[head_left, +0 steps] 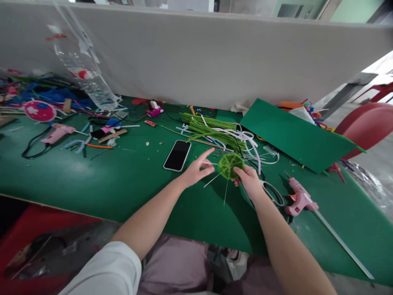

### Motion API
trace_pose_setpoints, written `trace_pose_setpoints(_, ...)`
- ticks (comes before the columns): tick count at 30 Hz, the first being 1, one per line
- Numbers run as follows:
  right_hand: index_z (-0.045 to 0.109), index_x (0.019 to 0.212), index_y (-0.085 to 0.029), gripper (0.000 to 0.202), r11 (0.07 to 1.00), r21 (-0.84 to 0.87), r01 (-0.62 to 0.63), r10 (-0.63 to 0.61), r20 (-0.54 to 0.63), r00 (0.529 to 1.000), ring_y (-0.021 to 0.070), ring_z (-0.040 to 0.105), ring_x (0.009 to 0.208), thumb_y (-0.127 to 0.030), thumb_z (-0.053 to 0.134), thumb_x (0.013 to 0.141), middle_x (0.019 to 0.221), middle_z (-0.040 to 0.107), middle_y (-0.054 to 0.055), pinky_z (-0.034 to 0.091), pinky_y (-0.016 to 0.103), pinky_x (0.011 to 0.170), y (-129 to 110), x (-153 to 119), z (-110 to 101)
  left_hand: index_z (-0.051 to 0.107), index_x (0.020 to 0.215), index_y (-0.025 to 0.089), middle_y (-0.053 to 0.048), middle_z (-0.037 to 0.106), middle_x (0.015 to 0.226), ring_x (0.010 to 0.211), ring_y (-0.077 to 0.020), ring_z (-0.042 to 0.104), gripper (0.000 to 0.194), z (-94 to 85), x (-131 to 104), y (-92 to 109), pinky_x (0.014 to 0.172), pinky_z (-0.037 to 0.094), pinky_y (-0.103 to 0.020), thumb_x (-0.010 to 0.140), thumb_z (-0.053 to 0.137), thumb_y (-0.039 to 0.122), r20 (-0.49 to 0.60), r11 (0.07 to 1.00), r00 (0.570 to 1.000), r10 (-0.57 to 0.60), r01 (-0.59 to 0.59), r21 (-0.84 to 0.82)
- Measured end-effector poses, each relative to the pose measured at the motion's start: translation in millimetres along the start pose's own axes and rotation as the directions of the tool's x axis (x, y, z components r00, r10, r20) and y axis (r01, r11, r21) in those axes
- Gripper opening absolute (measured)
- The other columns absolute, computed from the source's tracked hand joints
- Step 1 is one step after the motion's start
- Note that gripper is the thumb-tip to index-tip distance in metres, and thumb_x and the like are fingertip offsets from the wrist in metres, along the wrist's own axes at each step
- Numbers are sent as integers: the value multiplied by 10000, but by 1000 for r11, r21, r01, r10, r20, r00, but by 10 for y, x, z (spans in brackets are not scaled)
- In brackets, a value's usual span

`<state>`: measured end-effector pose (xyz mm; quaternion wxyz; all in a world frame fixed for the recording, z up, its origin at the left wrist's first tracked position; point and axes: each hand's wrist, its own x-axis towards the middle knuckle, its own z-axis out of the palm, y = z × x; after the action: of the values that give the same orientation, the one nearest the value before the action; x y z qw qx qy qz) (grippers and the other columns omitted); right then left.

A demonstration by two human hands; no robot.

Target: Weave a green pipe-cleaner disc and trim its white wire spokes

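The right hand (pixel 247 180) pinches a fuzzy, faceted green disc (pixel 227 164) by its edge above the smooth table (pixel 196 213), thin straight wires (pixel 211 180) jutting from it, while the left hand (pixel 196 170), fingers loosely spread, hovers just beside it, near a flat, glossy phone (pixel 177 155).

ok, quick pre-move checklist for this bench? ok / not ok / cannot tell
1. Green disc gripped: ok, right hand has its edge, thumb on top.
2. Left hand free of the disc's thin wires: cannot tell, one runs right by its fingertips.
3. Phone away from the hands: not ok, it lies close beside the left hand.
4. Glue stick in the right-side glue gun: ok, a long length sticks out behind.
5. That gun hot: cannot tell.
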<state>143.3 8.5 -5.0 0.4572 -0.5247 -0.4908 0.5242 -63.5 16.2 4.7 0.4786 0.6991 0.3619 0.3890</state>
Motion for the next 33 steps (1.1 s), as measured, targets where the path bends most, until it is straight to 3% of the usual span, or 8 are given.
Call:
trace_pose_setpoints(2, 520, 680, -179, 183, 996, -89, 6, 1, 74, 997, 98, 452, 345, -349, 550, 741, 439, 537, -42, 362, 221, 344, -4, -26, 19, 231, 1367, 281, -14, 597, 761, 740, -160, 581, 666, 64, -11, 59, 737, 468, -327, 784, 538, 384, 74, 992, 989, -125, 124, 17)
trace_pose_setpoints(6, 507, 703, -183, 187, 975, -215, 64, -19, 205, 979, 95, 450, 364, -357, 510, 771, 458, 519, -47, 359, 220, 354, -12, -70, 65, 334, 1320, 292, -43, 613, 851, 635, -139, 564, 557, 237, -14, 83, 530, 455, -249, 801, 496, 416, 18, 959, 960, -279, 280, -48)
trace_pose_setpoints(9, 515, 752, -185, 176, 974, -212, 84, -30, 246, 969, 92, 456, 379, -359, 501, 780, 494, 518, -46, 393, 225, 367, -2, -79, 92, 429, 1257, 232, -77, 620, 966, 733, -163, 588, 487, 297, 2, 32, 538, 463, -236, 804, 497, 398, -25, 940, 943, -331, 327, -100)
trace_pose_setpoints(13, 530, 907, -184, 215, 988, -147, 43, -3, 261, 965, 114, 517, 410, -331, 542, 751, 524, 531, -50, 455, 247, 382, 28, -73, 125, 485, 1215, 193, -74, 639, 913, 689, -153, 581, 451, 305, -2, 7, 531, 459, -233, 814, 479, 399, -88, 954, 950, -300, 297, -49)
trace_pose_setpoints(20, 514, 766, -166, 146, 999, 31, -27, 18, 246, 969, 116, 521, 354, -306, 545, 741, 482, 553, -44, 464, 252, 371, 28, -88, 184, 488, 1228, 185, -56, 643, 875, 603, -113, 547, 457, 348, -29, 43, 487, 447, -201, 823, 457, 395, -105, 964, 958, -265, 259, -65)
trace_pose_setpoints(25, 501, 776, -172, 141, 997, 45, -58, 44, 261, 964, 120, 530, 359, -299, 552, 744, 485, 569, -42, 472, 252, 374, 23, -90, 190, 494, 1228, 181, -20, 613, 699, 538, -103, 521, 454, 339, -30, 28, 471, 459, -202, 831, 434, 395, -172, 974, 959, -224, 223, -21)
trace_pose_setpoints(33, 472, 838, -174, 205, 995, 50, -87, 68, 299, 952, 114, 523, 344, -357, 533, 769, 482, 600, -24, 450, 224, 355, 12, -96, 184, 565, 1129, 163, -2, 563, 627, 479, -89, 496, 411, 305, -12, 7, 451, 429, -197, 842, 413, 415, -224, 981, 959, -173, 188, 47)
